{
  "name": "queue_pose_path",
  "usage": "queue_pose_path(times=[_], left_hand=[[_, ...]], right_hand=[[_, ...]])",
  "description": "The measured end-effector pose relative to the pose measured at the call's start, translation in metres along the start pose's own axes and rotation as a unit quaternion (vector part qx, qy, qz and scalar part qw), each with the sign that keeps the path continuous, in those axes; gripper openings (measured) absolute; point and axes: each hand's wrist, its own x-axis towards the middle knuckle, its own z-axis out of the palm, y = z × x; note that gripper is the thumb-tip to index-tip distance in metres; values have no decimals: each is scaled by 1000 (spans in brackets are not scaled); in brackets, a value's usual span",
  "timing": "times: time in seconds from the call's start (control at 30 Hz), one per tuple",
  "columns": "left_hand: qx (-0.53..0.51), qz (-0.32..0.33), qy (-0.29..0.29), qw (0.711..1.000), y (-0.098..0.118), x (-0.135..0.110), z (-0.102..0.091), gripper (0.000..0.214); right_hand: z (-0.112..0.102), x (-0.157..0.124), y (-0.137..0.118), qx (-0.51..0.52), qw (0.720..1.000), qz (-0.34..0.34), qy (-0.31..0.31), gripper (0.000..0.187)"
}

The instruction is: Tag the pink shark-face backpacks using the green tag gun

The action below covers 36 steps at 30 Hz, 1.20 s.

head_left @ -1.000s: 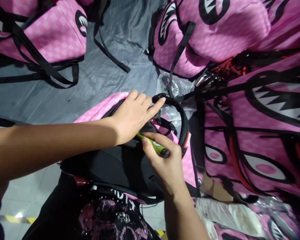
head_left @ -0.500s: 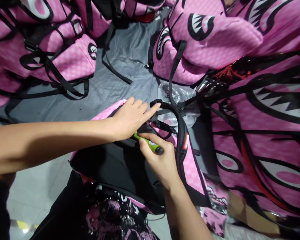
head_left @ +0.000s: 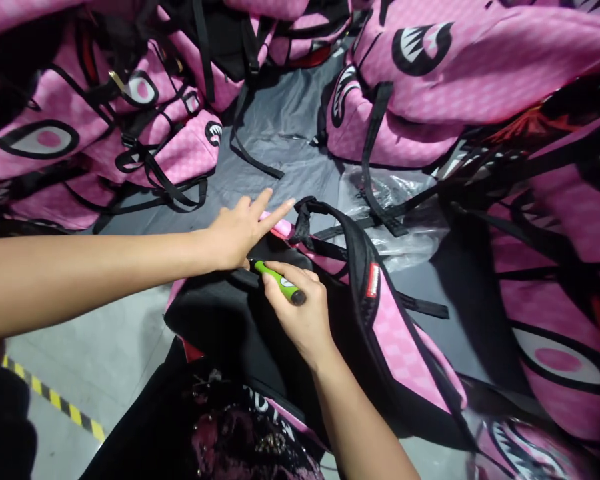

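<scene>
A pink-and-black backpack (head_left: 220,327) lies across my lap, its black back panel up and a padded black shoulder strap (head_left: 353,233) with a small red label curving along its right side. My left hand (head_left: 241,230) rests on the backpack's upper edge, fingers stretched out and apart, thumb low near the tool tip. In my right hand (head_left: 300,307) is a green pen-shaped tool (head_left: 283,283) with a black butt end, gripped like a pen. Its dark tip points left, beside my left thumb, at the black fabric; exactly what it touches is hidden.
Pink backpacks with eye and shark-mouth prints are piled at left (head_left: 175,147), at the back right (head_left: 395,133) and at right (head_left: 555,360). Clear plastic wrap (head_left: 405,187) lies on a grey sheet (head_left: 290,133). Yellow-black tape (head_left: 55,400) marks the floor.
The view has shifted. My left hand has slid left along the edge, its fingers more spread, off the strap's top. The green tool in my right hand has moved left with it.
</scene>
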Motion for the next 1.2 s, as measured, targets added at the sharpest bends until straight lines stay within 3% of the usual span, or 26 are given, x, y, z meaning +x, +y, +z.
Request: queue_pose_path(times=[0.27,0.43,0.67,0.87,1.03,1.2], left_hand=[[-18,42,-63,997,-7,0,-12,117],[-60,73,-42,995,-19,0,-6,114],[-74,77,-63,992,-21,5,-3,113],[-85,79,-41,992,-23,5,4,108],[-96,102,15,990,-30,-1,13,103],[-99,114,42,988,-35,-2,20,99]], right_hand=[[-20,-3,1,27,999,9,-23,14],[-8,4,-3,16,999,5,-32,14],[1,12,-5,-5,999,9,-44,15],[1,13,-10,-11,998,27,-54,16],[0,15,-18,-14,995,26,-92,16],[3,16,-18,-36,996,40,-77,15]])
